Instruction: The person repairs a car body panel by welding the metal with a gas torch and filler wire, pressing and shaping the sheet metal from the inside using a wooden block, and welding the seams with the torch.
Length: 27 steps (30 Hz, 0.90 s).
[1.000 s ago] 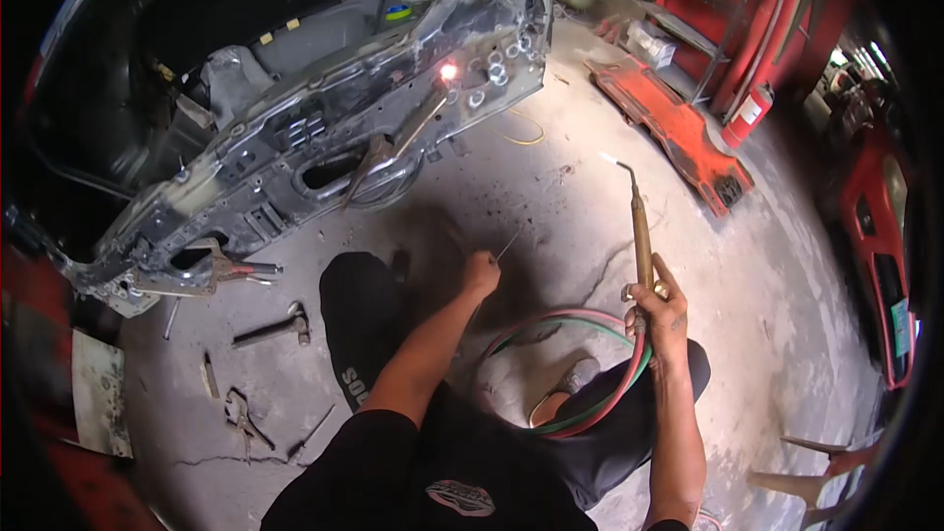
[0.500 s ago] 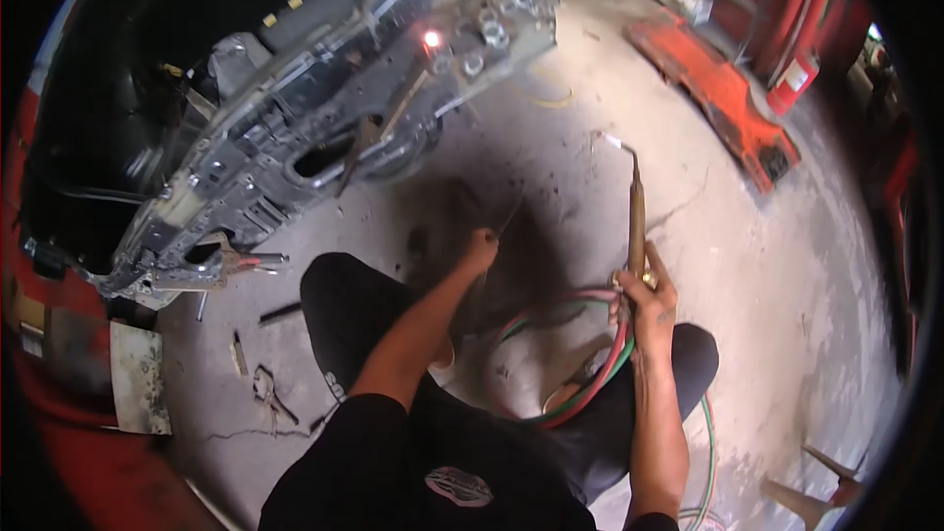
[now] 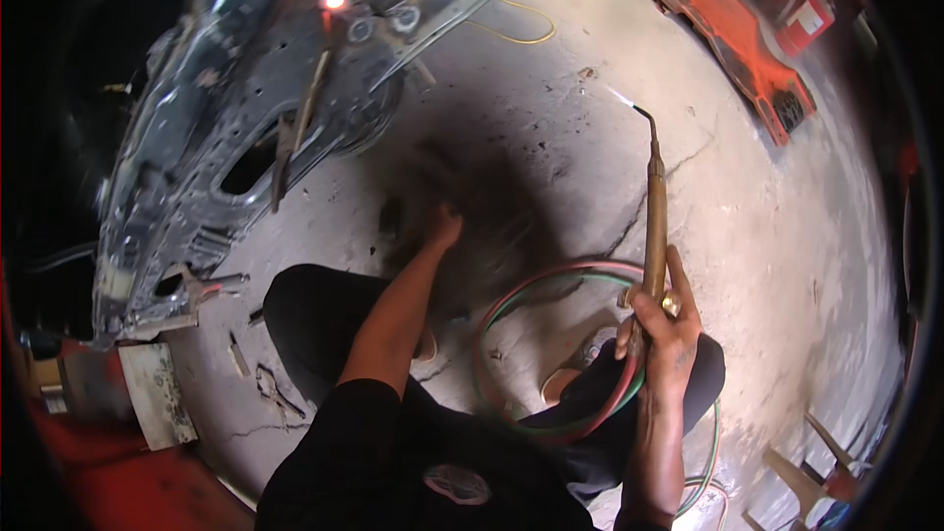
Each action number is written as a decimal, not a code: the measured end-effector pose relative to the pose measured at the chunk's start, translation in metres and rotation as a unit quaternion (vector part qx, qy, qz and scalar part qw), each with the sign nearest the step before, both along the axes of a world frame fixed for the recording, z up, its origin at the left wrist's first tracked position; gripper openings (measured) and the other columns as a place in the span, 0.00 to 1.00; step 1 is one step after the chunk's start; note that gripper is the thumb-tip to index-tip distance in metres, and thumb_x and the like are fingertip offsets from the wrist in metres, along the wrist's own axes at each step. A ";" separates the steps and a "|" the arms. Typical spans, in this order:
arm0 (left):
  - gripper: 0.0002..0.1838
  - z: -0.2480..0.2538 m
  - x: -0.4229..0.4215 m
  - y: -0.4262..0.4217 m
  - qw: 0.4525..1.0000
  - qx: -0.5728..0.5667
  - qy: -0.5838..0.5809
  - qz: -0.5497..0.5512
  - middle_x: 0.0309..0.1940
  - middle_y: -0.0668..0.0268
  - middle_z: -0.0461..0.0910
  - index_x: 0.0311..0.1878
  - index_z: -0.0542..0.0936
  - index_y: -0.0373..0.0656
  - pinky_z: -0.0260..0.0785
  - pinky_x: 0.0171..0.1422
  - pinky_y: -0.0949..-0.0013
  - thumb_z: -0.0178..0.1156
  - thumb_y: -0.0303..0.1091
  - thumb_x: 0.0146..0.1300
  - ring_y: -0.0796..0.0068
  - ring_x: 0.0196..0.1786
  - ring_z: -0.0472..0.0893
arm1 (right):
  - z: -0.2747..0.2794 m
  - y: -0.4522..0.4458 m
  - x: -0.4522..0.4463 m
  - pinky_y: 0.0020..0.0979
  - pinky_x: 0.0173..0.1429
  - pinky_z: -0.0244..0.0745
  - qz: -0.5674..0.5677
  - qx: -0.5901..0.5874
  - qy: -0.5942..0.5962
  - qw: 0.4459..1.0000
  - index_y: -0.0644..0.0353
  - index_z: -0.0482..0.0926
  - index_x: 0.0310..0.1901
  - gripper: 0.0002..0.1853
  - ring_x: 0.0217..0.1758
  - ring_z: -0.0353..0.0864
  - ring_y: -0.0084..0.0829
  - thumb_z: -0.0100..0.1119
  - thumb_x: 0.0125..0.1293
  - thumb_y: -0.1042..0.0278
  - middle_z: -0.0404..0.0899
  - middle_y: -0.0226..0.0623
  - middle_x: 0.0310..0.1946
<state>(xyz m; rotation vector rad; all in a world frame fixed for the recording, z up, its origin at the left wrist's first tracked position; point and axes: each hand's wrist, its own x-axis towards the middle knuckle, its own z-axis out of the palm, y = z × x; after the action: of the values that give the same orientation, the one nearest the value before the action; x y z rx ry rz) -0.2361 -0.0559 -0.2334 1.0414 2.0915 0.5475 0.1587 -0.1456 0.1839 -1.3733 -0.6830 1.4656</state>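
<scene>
Brass torch (image 3: 657, 221), lit, points forward over the floor (image 3: 787, 256), fingers of the right hand (image 3: 669, 339) closed round it. Left hand (image 3: 445, 225): blurred, grip cannot be determined. Careless tilting could scorch the hoses (image 3: 619, 400).

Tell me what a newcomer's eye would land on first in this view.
Probably the bright glowing spot on the grey metal panel at upper left. Next, likely the brass-coloured torch in the right hand, right of centre, a small white flame at its tip. The long orange-red part on the floor at upper right stands out too.
</scene>
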 end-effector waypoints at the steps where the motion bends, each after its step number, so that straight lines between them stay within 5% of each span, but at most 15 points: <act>1: 0.35 -0.007 0.004 0.009 1.000 0.021 0.008 0.020 0.69 0.38 0.73 0.73 0.68 0.32 0.65 0.77 0.49 0.61 0.46 0.70 0.42 0.73 0.73 | 0.000 0.000 0.001 0.27 0.21 0.74 -0.009 -0.014 -0.004 1.000 0.70 0.55 0.81 0.43 0.19 0.78 0.25 0.64 0.68 0.76 0.82 0.39 0.34; 2: 0.37 -0.011 0.005 0.023 0.998 0.047 0.017 0.042 0.71 0.38 0.71 0.74 0.67 0.31 0.61 0.81 0.48 0.62 0.48 0.70 0.40 0.76 0.70 | 0.000 0.002 0.002 0.27 0.21 0.74 -0.017 -0.025 -0.007 1.000 0.70 0.55 0.81 0.43 0.19 0.78 0.25 0.64 0.67 0.76 0.82 0.39 0.34; 4: 0.41 0.072 0.035 0.042 0.995 -0.013 0.084 0.056 0.73 0.36 0.68 0.74 0.66 0.28 0.60 0.81 0.47 0.64 0.50 0.69 0.39 0.77 0.68 | -0.003 0.010 0.001 0.27 0.21 0.74 -0.028 -0.041 -0.008 0.999 0.71 0.55 0.81 0.45 0.19 0.78 0.26 0.67 0.66 0.73 0.82 0.39 0.34; 7: 0.42 -0.027 0.018 0.050 0.992 0.022 0.104 0.063 0.73 0.35 0.68 0.75 0.64 0.28 0.61 0.81 0.47 0.63 0.49 0.68 0.38 0.76 0.68 | -0.017 0.018 0.006 0.26 0.20 0.72 -0.022 -0.035 0.014 0.999 0.71 0.56 0.80 0.48 0.19 0.77 0.26 0.71 0.63 0.67 0.82 0.40 0.32; 10: 0.41 -0.134 -0.017 0.047 0.975 0.020 0.214 -0.047 0.67 0.33 0.72 0.75 0.64 0.26 0.63 0.78 0.48 0.62 0.46 0.67 0.38 0.72 0.72 | -0.039 0.040 0.008 0.24 0.18 0.70 -0.030 -0.040 0.003 0.999 0.70 0.56 0.80 0.44 0.14 0.73 0.24 0.65 0.65 0.72 0.82 0.40 0.33; 13: 0.37 -0.159 -0.018 0.032 0.940 0.143 0.308 0.018 0.55 0.35 0.82 0.70 0.67 0.25 0.76 0.66 0.47 0.62 0.46 0.68 0.40 0.58 0.85 | -0.023 0.071 0.002 0.24 0.18 0.70 -0.025 -0.100 -0.002 0.995 0.70 0.56 0.80 0.44 0.15 0.73 0.22 0.65 0.65 0.71 0.82 0.39 0.33; 14: 0.34 -0.088 -0.006 0.030 0.987 0.078 0.131 0.049 0.49 0.39 0.83 0.67 0.68 0.27 0.78 0.57 0.49 0.61 0.45 0.69 0.45 0.49 0.86 | -0.036 0.074 0.007 0.24 0.18 0.70 -0.017 -0.103 -0.002 0.995 0.69 0.57 0.80 0.42 0.16 0.73 0.21 0.65 0.67 0.71 0.82 0.37 0.33; 16: 0.28 0.136 0.038 0.034 0.963 -0.106 -0.165 0.183 0.36 0.49 0.84 0.62 0.70 0.30 0.82 0.39 0.53 0.60 0.45 0.70 0.55 0.32 0.87 | -0.032 0.082 0.001 0.24 0.19 0.70 -0.013 -0.105 -0.009 0.994 0.68 0.57 0.80 0.42 0.17 0.73 0.21 0.65 0.67 0.70 0.82 0.37 0.33; 19: 0.24 0.267 0.064 -0.010 0.961 -0.133 -0.215 0.114 0.28 0.59 0.80 0.54 0.71 0.35 0.73 0.23 0.62 0.62 0.47 0.72 0.71 0.19 0.79 | -0.033 0.080 -0.002 0.25 0.19 0.70 -0.013 -0.102 -0.024 0.994 0.65 0.59 0.80 0.41 0.17 0.73 0.22 0.66 0.68 0.69 0.81 0.36 0.32; 23: 0.25 0.463 0.078 -0.069 0.925 -0.113 -0.346 0.106 0.36 0.59 0.83 0.67 0.74 0.35 0.75 0.29 0.67 0.65 0.39 0.73 0.74 0.28 0.82 | -0.009 0.051 -0.008 0.26 0.19 0.72 -0.020 -0.122 -0.058 0.991 0.62 0.60 0.80 0.41 0.17 0.74 0.24 0.66 0.68 0.69 0.81 0.35 0.32; 27: 0.32 0.595 0.033 -0.124 0.923 -0.016 -0.381 0.060 0.50 0.66 0.82 0.77 0.70 0.45 0.77 0.41 0.72 0.66 0.32 0.71 0.80 0.42 0.81 | 0.066 0.047 -0.018 0.27 0.19 0.73 -0.047 -0.144 -0.043 0.988 0.61 0.57 0.81 0.41 0.17 0.74 0.25 0.64 0.70 0.68 0.81 0.38 0.31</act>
<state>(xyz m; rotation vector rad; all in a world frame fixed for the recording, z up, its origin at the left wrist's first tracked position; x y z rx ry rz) -0.2029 -0.1801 0.3611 0.5416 1.4601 0.8188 0.1405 -0.0988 0.2496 -1.6747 -0.4644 1.4777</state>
